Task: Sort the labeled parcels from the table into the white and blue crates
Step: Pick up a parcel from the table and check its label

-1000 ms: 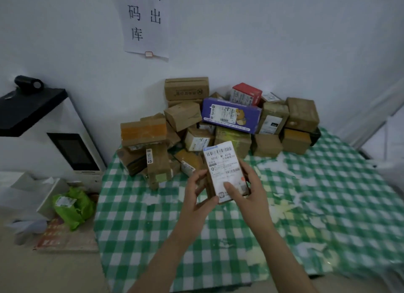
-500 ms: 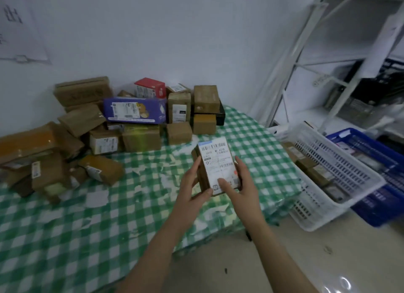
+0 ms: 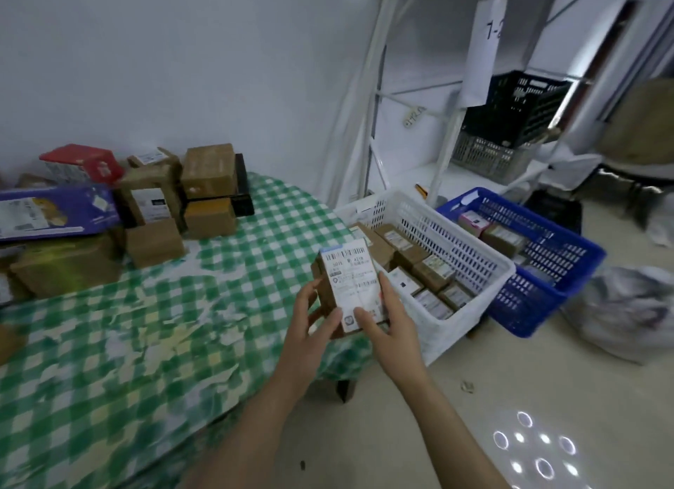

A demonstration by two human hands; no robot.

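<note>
Labeled parcel (image 3: 349, 286), a small brown carton faced with a white shipping label, held upright over the right edge of the checked tablecloth (image 3: 153, 342), just short of the white crate (image 3: 470, 269). Left hand (image 3: 310, 337) cupping the carton's left side and lower corner, thumb across the front; right hand (image 3: 392, 326) clasping its right edge, thumb pressed on the label's foot. Beyond the white crate, touching it, the blue crate (image 3: 569, 249), both on the floor and both already part-filled with cartons. At the tablecloth's far edge, against the wall, a heap of unsorted parcels (image 3: 175, 204). Label print too blurred to read here. Likely step: checking the label before choosing a crate. Risks from here: a misread code sending the carton to the wrong crate, the two standing side by side; a drop from this height glancing off the white rim onto the floor; a hard landing shifting the cartons packed below.
</note>
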